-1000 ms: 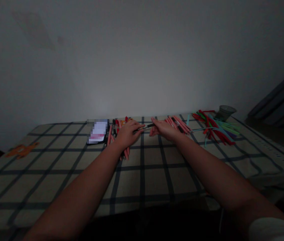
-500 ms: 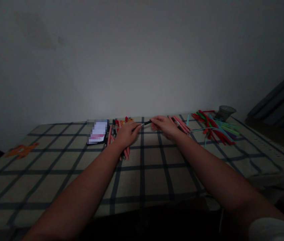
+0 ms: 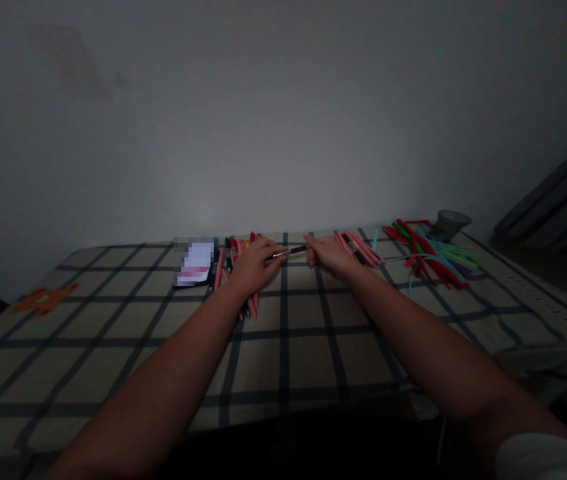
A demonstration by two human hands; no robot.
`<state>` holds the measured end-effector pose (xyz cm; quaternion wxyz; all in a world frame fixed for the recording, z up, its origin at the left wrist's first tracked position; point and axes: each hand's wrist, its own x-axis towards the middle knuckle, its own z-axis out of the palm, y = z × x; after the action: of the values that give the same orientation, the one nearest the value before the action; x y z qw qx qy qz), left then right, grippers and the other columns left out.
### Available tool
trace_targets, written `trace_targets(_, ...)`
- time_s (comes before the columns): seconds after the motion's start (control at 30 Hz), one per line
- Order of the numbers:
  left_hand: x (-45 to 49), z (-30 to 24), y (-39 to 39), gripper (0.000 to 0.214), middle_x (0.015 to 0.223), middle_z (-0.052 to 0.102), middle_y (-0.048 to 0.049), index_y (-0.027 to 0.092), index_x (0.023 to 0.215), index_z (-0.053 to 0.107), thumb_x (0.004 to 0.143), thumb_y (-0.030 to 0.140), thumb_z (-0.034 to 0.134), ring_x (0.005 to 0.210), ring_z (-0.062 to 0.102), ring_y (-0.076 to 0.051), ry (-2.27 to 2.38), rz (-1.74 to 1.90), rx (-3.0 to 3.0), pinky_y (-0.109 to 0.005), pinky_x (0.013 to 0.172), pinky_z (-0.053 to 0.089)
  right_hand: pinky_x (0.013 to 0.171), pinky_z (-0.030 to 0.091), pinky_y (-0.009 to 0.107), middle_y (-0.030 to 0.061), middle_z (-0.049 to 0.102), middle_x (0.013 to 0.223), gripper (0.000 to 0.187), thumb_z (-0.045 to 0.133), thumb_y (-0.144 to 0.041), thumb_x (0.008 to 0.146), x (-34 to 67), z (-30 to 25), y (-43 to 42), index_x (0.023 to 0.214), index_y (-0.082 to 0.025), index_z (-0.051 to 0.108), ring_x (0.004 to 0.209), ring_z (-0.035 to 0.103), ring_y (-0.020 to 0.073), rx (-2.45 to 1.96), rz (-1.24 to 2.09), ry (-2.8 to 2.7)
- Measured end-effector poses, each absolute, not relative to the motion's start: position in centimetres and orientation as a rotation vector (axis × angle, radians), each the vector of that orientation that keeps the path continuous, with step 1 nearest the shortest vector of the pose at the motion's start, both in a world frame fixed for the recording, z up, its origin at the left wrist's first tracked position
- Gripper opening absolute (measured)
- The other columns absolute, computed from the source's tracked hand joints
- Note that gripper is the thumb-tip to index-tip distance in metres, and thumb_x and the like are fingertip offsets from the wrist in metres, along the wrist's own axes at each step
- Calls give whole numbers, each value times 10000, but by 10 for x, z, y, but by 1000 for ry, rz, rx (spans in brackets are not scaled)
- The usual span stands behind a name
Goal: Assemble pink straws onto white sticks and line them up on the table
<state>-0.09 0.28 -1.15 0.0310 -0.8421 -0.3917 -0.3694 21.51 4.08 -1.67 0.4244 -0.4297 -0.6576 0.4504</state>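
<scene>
Both hands meet over the far middle of the checked tablecloth [image 3: 283,347], and between them spans a thin dark pen [image 3: 291,251], lifted just clear of the cloth and lying almost level. The left hand [image 3: 253,267] pinches its pale, metallic-looking end with thumb and fingertips, while the right hand [image 3: 331,257] is closed around the darker end. The light is dim and the piece is small, so it may be a bare refill or inner tube and not a whole pen. Whatever is being done to so slender a piece, it is probably best done with both grips close to the middle, the pull or push kept straight along its length so it does not bend, and the hands held low over the cloth so a slipped part lands nearby. Loose pink pens [image 3: 251,307] lie under and just behind the left wrist, and a second pink bundle [image 3: 361,247] sits just beside the right hand, so the wrists should stay lifted to avoid scattering them. Farther right lies a mixed heap of red, green and blue pens [image 3: 431,257] near a cup [image 3: 451,223], and a phone [image 3: 196,263] rests to the left.
</scene>
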Motion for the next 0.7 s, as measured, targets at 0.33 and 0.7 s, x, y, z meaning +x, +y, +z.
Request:
trace_targets(0.33,-1,-8,1,401,926,689,-77,176,959,710,963,392,373,891,615,-204,-1392,-998,-2589,-338,808,466,533,420,203,-18,622,753,264,655,-411,761,213,-15,42,906,-193,630,573,537,78,-878,1153,-1565)
trace_targets(0.7,-1,-11,3,453,920,698,-94,162,925,707,967,422,338,884,620,-224,-1447,-994,-2610,-346,799,452,552,434,219,-12,600,758,271,623,-381,799,212,-15,41,1000,-199,620,597,546,87,-860,1175,-1576)
